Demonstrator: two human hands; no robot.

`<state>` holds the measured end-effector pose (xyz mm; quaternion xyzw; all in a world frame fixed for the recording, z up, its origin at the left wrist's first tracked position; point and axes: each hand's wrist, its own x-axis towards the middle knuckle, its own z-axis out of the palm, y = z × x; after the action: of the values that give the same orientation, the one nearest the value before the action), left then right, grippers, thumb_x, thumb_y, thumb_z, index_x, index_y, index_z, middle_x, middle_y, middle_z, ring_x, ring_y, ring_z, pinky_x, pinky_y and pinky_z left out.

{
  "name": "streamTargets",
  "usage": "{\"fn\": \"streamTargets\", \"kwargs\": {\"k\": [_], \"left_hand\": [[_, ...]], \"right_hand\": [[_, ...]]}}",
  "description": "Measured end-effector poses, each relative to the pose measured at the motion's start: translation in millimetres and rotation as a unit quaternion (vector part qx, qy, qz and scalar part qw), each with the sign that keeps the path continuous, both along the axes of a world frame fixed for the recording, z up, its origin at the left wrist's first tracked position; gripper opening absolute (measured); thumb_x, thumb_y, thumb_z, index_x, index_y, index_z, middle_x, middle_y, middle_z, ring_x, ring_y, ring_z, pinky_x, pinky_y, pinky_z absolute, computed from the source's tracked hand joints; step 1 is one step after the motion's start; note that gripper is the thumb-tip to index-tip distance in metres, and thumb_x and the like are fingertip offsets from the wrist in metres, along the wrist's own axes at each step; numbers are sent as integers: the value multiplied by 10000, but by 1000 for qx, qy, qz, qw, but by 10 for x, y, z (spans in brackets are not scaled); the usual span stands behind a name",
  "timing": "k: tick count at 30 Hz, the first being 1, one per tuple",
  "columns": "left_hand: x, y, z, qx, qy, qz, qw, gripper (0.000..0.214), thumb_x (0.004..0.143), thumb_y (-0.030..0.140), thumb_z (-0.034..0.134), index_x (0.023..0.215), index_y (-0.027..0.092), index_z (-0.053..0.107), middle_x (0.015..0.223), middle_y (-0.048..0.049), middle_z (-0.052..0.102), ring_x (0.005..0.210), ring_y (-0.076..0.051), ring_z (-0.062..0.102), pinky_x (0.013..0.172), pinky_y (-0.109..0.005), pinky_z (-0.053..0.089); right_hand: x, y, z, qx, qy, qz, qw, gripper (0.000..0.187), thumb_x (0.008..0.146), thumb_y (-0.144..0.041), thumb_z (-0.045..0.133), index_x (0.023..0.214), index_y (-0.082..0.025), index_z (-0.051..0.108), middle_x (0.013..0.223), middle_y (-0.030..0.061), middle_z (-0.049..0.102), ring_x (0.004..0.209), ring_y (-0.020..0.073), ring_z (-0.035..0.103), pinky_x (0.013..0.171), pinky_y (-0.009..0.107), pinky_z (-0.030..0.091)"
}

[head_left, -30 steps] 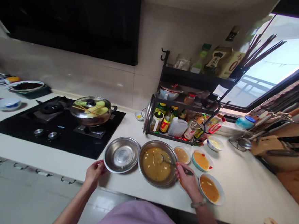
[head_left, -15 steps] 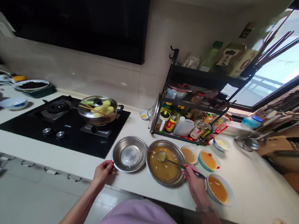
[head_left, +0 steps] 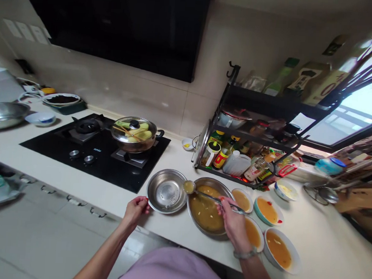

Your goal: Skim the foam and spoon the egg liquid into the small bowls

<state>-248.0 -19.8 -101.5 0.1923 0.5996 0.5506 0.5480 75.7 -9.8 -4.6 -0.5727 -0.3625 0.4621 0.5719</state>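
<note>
Plainly full of yellowish liquid, the ladle (head_left: 189,186) hangs over the meeting rims of the empty steel bowl (head_left: 166,191) and the soup bowl (head_left: 215,182). Its handle end is hidden inside the closed right hand (head_left: 233,221), which also covers part of a small bowl (head_left: 262,240). The left hand (head_left: 135,208) pinches the empty bowl's near rim.

Both forearms extended, left hand (head_left: 135,208) curled, right hand (head_left: 233,221) in pinching grip.

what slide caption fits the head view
Right hand holds a full ladle between a steel bowl of yellow soup and an empty steel bowl held at the rim by the left hand.
</note>
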Motion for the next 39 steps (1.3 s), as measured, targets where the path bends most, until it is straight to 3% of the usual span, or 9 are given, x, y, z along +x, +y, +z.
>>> {"fn": "streamTargets", "kwargs": {"k": [7,11,13,15,21,28,33,39], "left_hand": [[-4,8,-8,3,11,-21,1000,255,585,321,702,712,142,570,503,17,575,435,-101,526,456,-218,440],[0,3,-53,6,-4,-17,1000,269,578,321,716,714,143,567,502,21,579,433,-96,522,452,-209,437],[3,-4,-74,9,-8,-14,1000,277,575,320,725,717,141,568,503,20,584,432,-93,519,448,-206,434],[5,-9,-84,12,-12,-10,1000,277,571,313,729,716,139,569,504,20,588,432,-92,518,444,-204,432],[4,-15,-36,5,-12,-15,1000,239,600,280,706,720,139,556,496,18,583,434,-94,522,447,-206,439],[24,-4,56,2,-7,5,1000,369,624,161,684,962,135,538,562,32,602,443,-103,544,436,-212,442],[38,-4,51,4,-6,5,1000,399,654,139,683,1023,114,532,564,33,595,440,-98,543,431,-207,441],[51,-10,10,22,-6,1,1000,562,693,116,659,1224,65,481,523,66,546,434,-95,530,427,-203,446]], "right_hand": [[-342,17,-143,60,-133,106,984,303,770,-450,649,895,-176,691,605,36,649,477,169,587,476,295,522],[-365,-118,-112,215,-267,216,914,227,873,-299,550,1001,-198,708,841,79,693,658,178,653,595,300,569],[-314,-185,-67,282,-319,228,876,239,879,-230,536,1049,-211,703,949,90,701,859,212,669,760,341,576],[-211,-232,-44,305,-345,201,865,256,878,-199,530,1077,-217,690,985,88,699,935,221,658,832,361,563],[244,-277,-261,202,-312,71,926,214,853,-294,570,1005,-210,696,875,75,670,665,178,639,529,283,546],[356,-301,-486,42,-204,-13,978,317,723,-453,663,877,-179,701,669,47,666,507,173,595,494,300,508],[378,-204,-495,-4,-62,-126,990,372,636,-527,705,792,-196,637,579,21,648,499,189,598,477,304,486],[422,-173,-378,-6,-14,-112,994,341,615,-484,733,790,-206,641,683,44,688,577,204,639,489,293,479]]}}
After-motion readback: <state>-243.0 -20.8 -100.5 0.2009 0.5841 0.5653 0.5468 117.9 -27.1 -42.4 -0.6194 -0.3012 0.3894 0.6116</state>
